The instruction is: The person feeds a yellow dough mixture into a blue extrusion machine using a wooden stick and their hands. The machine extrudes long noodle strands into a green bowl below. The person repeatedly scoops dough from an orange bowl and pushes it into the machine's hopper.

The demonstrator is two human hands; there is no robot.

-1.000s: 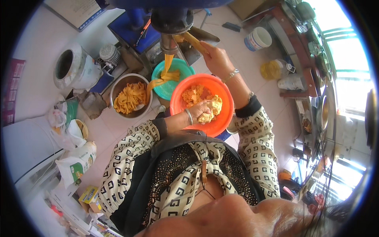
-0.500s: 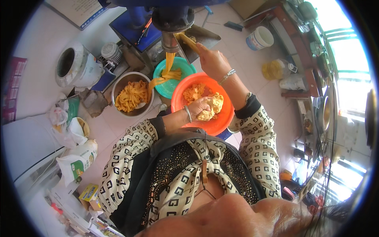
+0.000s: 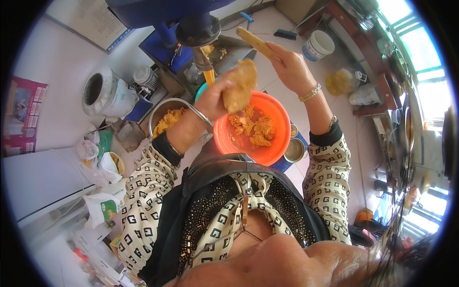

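Note:
My left hand (image 3: 214,99) is closed on a lump of yellow dough (image 3: 240,86), slightly smeared by motion, lifted over the far left rim of an orange basin (image 3: 282,138). More crumbly dough (image 3: 262,130) lies inside that basin. My right hand (image 3: 292,67) grips a wooden stick (image 3: 256,42), raised at the right of the machine's metal spout (image 3: 202,58). Yellow strands (image 3: 209,76) hang from the spout. Below them a green basin (image 3: 200,91) is mostly hidden by my left hand. A steel pot (image 3: 155,114) of thick noodles (image 3: 168,121) sits to the left, partly behind my left forearm.
The blue machine body (image 3: 158,13) overhangs the far side, with a metal tray (image 3: 227,52) by the spout. A motor (image 3: 145,76) and a white drum (image 3: 103,93) stand at left. A white bucket (image 3: 319,45) and an oil jug (image 3: 342,82) are at right.
My left hand has lifted the dough lump out of the orange basin toward the spout. My right hand has drawn the stick back from the spout, to the right.

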